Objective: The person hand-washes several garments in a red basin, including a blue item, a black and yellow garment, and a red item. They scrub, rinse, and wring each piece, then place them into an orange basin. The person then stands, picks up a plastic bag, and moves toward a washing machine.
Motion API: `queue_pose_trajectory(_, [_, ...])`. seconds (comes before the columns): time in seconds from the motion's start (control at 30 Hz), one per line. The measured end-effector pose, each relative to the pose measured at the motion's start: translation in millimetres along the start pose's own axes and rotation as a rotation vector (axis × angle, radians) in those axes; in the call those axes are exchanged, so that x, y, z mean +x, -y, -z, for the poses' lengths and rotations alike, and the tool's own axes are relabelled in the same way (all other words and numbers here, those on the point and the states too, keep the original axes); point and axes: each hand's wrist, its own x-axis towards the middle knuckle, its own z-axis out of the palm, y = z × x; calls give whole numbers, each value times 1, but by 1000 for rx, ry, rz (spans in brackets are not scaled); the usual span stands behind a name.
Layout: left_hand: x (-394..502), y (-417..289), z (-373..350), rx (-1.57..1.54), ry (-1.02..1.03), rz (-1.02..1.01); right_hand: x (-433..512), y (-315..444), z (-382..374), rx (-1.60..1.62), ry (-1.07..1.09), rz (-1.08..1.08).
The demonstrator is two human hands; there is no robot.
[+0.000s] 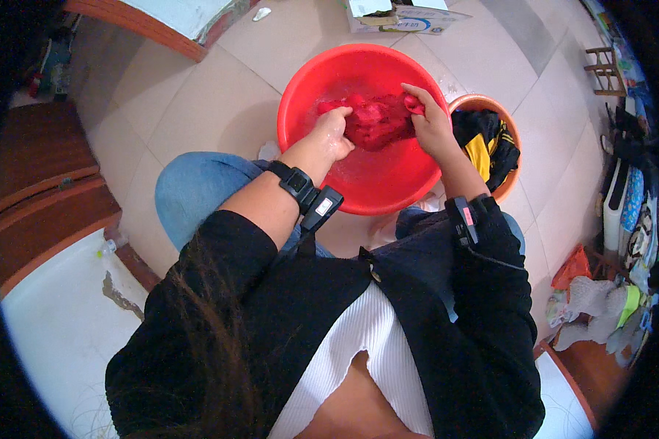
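A round red plastic basin (362, 200) stands on the floor in front of me, with shallow, slightly foamy water in it. Dark red wet cloth (376, 123) lies in the water between my hands. My left hand (335, 134) grips the cloth's left end, thumb on top; its fingertips are partly hidden. At the right side of the basin, my right hand (429, 120) holds a bunched part of the same cloth, the index finger stretched out. Each forearm wears a black strapped device.
Right of the basin stands an orange bucket (513, 137) holding black and yellow clothes (479, 156). An open cardboard box (403, 24) lies beyond on the tiled floor. A small wooden stool (605, 71) and plastic bags (593, 302) are at the far right. A red-edged wall corner (197, 49) juts in at upper left.
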Motion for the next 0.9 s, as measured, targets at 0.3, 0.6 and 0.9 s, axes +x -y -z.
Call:
queue_pose_trajectory(0.3, [-8, -2, 2, 188, -326, -98, 47, -53, -69, -488, 59, -117])
queue_pose_trajectory(0.6, [-6, -5, -2, 316, -345, -190, 44, -120, -159, -649, 576, -186])
queue_pose_trajectory(0.9, [-8, -5, -4, 353, -367, -230, 60, -143, -149, 61, 316, -616])
